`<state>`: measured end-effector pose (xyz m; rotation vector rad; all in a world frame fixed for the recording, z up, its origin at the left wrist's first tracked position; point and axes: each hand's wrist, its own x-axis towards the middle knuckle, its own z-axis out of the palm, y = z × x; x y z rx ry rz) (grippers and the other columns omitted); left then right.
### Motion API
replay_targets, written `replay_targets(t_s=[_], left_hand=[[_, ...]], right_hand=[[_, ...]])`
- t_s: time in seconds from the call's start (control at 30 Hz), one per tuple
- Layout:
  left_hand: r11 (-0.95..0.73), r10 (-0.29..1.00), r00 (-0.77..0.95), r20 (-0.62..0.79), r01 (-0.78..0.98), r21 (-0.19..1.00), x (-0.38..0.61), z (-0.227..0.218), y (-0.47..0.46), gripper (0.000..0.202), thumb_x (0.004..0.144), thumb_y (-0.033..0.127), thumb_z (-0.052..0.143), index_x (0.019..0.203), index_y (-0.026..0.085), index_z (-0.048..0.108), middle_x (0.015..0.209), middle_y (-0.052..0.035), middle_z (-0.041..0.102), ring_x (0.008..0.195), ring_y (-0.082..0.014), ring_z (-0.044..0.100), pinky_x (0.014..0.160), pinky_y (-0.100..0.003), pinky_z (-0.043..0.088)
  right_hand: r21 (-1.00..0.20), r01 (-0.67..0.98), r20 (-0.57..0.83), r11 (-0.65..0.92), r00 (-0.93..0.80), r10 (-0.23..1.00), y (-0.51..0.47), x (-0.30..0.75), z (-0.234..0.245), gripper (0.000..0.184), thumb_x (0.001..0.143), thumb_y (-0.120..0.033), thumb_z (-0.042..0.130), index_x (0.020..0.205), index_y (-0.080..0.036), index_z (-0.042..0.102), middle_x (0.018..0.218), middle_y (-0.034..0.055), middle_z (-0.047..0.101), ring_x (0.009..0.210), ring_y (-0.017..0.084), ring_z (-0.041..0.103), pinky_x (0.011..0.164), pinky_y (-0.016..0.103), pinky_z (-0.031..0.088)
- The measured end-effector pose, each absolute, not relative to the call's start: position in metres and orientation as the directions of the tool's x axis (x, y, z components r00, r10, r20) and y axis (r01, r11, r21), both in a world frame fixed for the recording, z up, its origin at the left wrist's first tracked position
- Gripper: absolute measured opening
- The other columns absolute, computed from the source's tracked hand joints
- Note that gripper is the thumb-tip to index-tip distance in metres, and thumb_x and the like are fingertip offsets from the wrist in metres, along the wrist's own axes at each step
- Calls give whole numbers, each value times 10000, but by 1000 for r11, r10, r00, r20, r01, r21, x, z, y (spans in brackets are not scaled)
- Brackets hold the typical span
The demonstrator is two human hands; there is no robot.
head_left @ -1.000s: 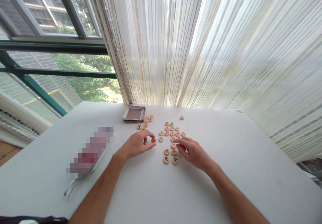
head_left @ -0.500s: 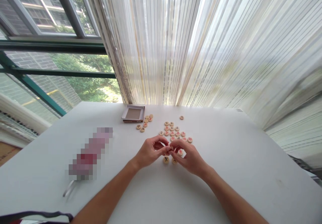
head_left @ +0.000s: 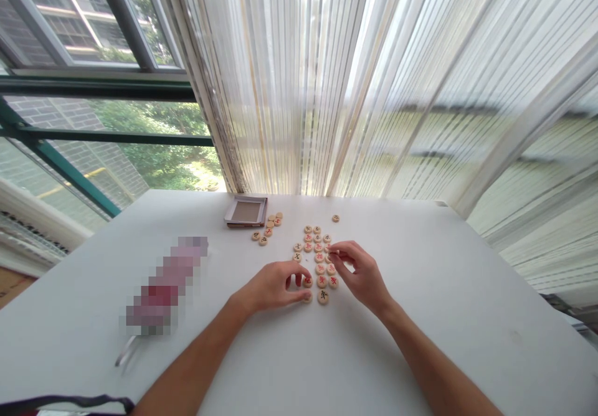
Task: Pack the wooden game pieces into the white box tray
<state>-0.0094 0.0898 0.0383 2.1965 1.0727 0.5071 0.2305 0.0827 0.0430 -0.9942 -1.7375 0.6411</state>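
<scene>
Round wooden Chinese chess pieces with red and black characters stand in close rows on the white table [head_left: 261,354]. My left hand [head_left: 275,286] is at the near left of the rows, thumb and index finger apart. Its index fingertip touches a red-lettered piece [head_left: 307,283], and its thumb lies by a piece [head_left: 307,298] just nearer. At the right side of the rows my right hand [head_left: 362,276] has thumb and index closed on a piece mostly hidden by the fingertips. A black-lettered piece [head_left: 322,297] sits between the hands at the near end.
An open shallow box [head_left: 247,211] stands at the back left, several loose pieces [head_left: 268,232] beside it. One separate piece [head_left: 336,218] lies behind the rows. A blurred-out pinkish object [head_left: 163,288] is on the left. A curtain [head_left: 299,92] hangs along the far table edge.
My hands, together over the pieces before, have moved apart. The left has come down at the near left pieces; the right has gone forward to the right side of the rows.
</scene>
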Motion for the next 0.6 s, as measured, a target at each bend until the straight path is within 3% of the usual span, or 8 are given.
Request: replay_targets(t_s=[0.6], left_hand=[[-483, 794, 603, 74, 552, 680, -5, 37, 88, 237, 798, 382, 702, 1005, 269, 714, 876, 17, 719, 678, -136, 596, 640, -229, 455]], right_hand=[[-777, 347, 489, 525, -193, 851, 80, 228, 43, 167, 963, -266, 568, 1087, -264, 680, 1033, 64, 661, 896, 190, 668, 796, 334, 599]])
